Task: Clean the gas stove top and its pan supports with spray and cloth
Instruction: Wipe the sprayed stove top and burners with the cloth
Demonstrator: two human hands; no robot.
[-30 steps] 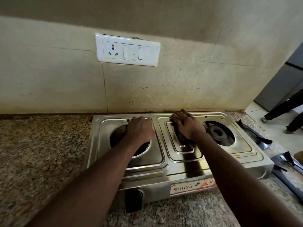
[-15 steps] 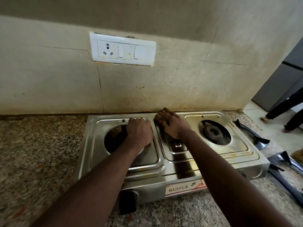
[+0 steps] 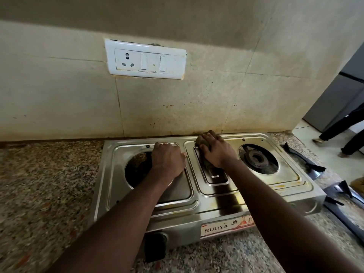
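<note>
A two-burner steel gas stove (image 3: 199,208) sits on the granite counter, its pan supports taken off. My left hand (image 3: 167,160) rests on the stove top beside the left burner opening (image 3: 136,168), fingers curled at the back rim of that recess. My right hand (image 3: 214,149) presses a dark cloth (image 3: 207,166) onto the raised centre panel near the stove's back edge; most of the cloth is hidden under the hand. The right burner (image 3: 257,157) is uncovered. Black pan supports (image 3: 307,160) lie on the counter to the right of the stove.
Speckled granite counter (image 3: 49,184) stretches left of the stove. A stained tiled wall with a white switch plate (image 3: 145,59) stands right behind it. Another black pan support (image 3: 342,196) lies at the right edge. A person's legs (image 3: 342,131) are on the floor at the far right.
My right hand with the cloth has moved from the middle of the centre panel toward the stove's back edge. My left hand has stayed on the left side.
</note>
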